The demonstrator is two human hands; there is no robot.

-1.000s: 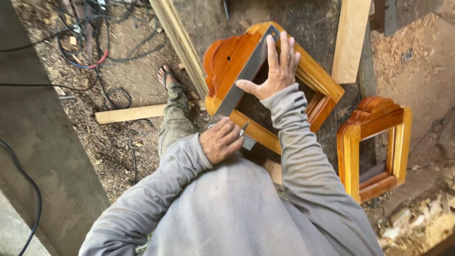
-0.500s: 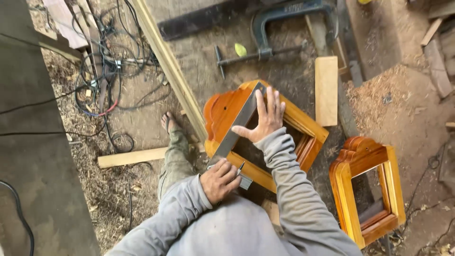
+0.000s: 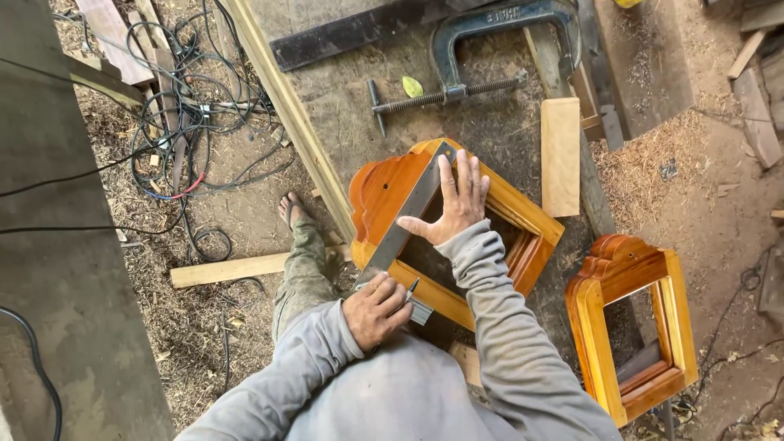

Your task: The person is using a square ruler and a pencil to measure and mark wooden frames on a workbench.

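An orange varnished wooden frame (image 3: pixel 384 192) with a curved top lies on the workbench. A grey metal square (image 3: pixel 412 212) rests diagonally across it. My right hand (image 3: pixel 457 204) lies flat with fingers spread, touching both the blade and the frame. My left hand (image 3: pixel 376 312) sits at the lower end of the square near the frame's bottom corner, with its fingers closed around a dark pencil (image 3: pixel 412 288). Grey sleeves cover both arms.
A second orange frame (image 3: pixel 592 327) lies to the right. A wood block (image 3: pixel 560 155), a large C-clamp (image 3: pixel 457 61) and a black metal bar (image 3: pixel 351 34) lie beyond. Tangled cables (image 3: pixel 188 106), a wooden slat (image 3: pixel 229 268), sawdust and my bare foot (image 3: pixel 290 208) are at left.
The view has shifted so the frame sits lower in the picture and the clamp and bar appear at the top. Both hands stay on the square and frame.
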